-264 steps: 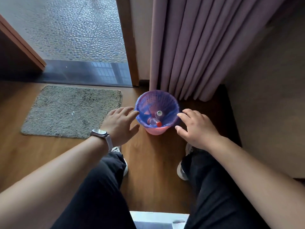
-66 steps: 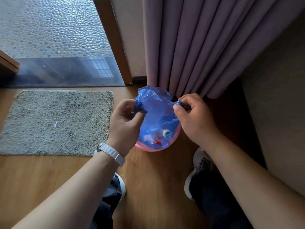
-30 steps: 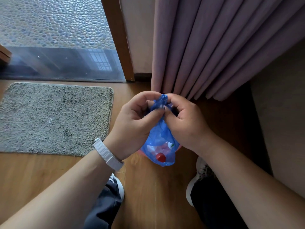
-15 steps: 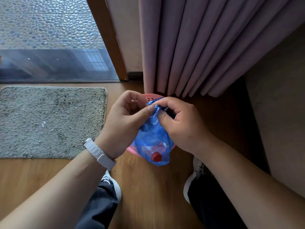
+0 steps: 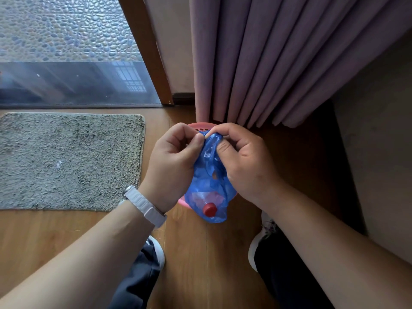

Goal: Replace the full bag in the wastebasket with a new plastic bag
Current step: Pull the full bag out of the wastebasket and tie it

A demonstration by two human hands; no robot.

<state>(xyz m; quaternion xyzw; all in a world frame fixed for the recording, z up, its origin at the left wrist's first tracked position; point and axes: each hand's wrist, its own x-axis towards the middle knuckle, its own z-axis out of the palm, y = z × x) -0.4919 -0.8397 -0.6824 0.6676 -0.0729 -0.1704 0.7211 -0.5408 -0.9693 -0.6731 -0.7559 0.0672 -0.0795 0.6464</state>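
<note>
Blue film pinched at its gathered mouth between fingers [image 5: 199, 139] of both sides, thumbs pressed against forefingers, nothing spread. Held that way, most likely, to twist or knot the neck shut so nothing spilled on the way out. Left hand [image 5: 172, 161] curled on one side of the neck, right hand [image 5: 243, 161] on the other, knuckles nearly touching over the top. Below them hung the full bag [image 5: 208, 186], bunched and sagging, a red bottle cap [image 5: 209, 209] showing through its lowest bulge. Raised above the pink wastebasket [image 5: 196, 127], only slivers of whose rim showed behind and beneath the bag; whether quite clear of it could not be told. Stood close against the mauve curtain [image 5: 278, 59], on the wooden floor [image 5: 191, 253], beside a grey mat [image 5: 69, 159]. No new bag seen.
</note>
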